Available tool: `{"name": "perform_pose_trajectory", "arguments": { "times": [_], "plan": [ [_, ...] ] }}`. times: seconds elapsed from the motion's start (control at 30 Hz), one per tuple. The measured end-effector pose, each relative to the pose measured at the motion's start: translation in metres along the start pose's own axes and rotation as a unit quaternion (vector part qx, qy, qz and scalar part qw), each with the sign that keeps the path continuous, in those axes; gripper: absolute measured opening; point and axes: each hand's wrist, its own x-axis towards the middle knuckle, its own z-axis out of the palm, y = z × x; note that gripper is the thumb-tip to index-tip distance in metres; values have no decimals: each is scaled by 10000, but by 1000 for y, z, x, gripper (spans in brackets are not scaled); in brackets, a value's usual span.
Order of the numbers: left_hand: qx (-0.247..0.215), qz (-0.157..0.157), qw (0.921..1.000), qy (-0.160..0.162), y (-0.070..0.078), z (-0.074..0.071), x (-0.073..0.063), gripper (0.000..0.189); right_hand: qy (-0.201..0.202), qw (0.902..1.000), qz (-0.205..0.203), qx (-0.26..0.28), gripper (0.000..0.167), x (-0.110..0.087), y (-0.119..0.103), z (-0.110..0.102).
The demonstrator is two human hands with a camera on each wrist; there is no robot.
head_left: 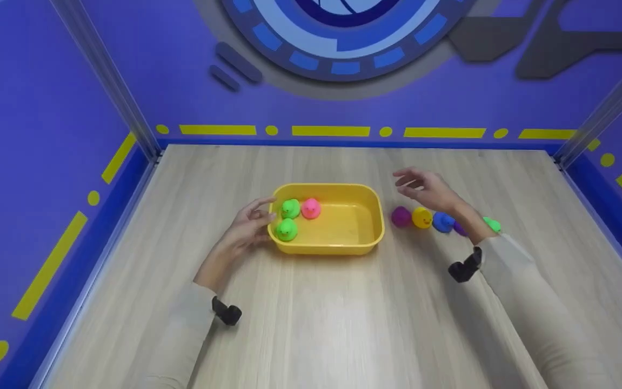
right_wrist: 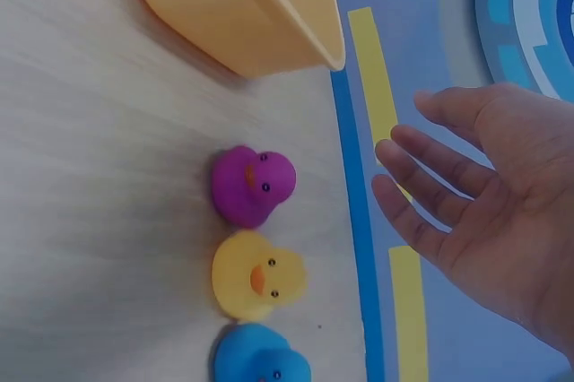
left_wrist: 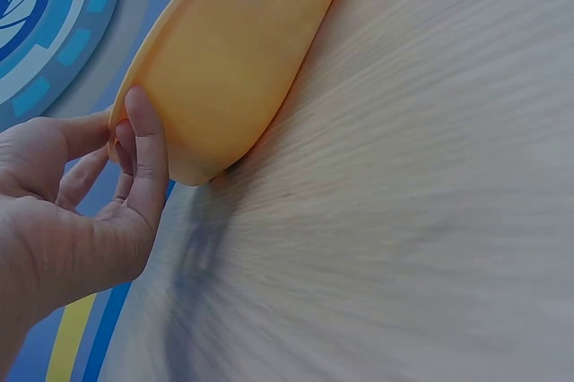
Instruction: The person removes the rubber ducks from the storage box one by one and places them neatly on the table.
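Note:
A yellow plastic tub point(head_left: 351, 224) stands on the table with two green rubber ducks point(head_left: 287, 229) and a pink duck point(head_left: 311, 208) in its left part. My left hand point(head_left: 245, 227) holds the tub's left end, thumb and fingers at the rim; the left wrist view shows a finger against the outer wall. Right of the tub, my right hand point(head_left: 427, 189) hovers with relaxed, parted fingers and nothing in them. Below it stand a purple duck point(right_wrist: 251, 185), a yellow duck point(right_wrist: 256, 274) and a blue duck point(right_wrist: 260, 355) in a row.
The row runs on to the right with another purple duck point(head_left: 460, 229), partly behind the right forearm, and a green duck point(head_left: 492, 224). Blue-purple panels point(head_left: 332, 116) with yellow marks border the wooden table point(head_left: 311, 313) at the back and sides.

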Motion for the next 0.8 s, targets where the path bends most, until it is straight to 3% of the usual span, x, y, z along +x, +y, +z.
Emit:
{"name": "perform_pose_trajectory", "arguments": {
  "times": [0.4, 0.8],
  "plan": [
    [-23, -41, 10000, 3, -1, -2, -2, 49, -478, 9982, -330, 160, 36, 25, -24, 12],
    [9, -26, 10000, -45, -1, -1, 1, 48, -878, 9956, -175, 277, 36, 45, -41, 36]
  ]
}}
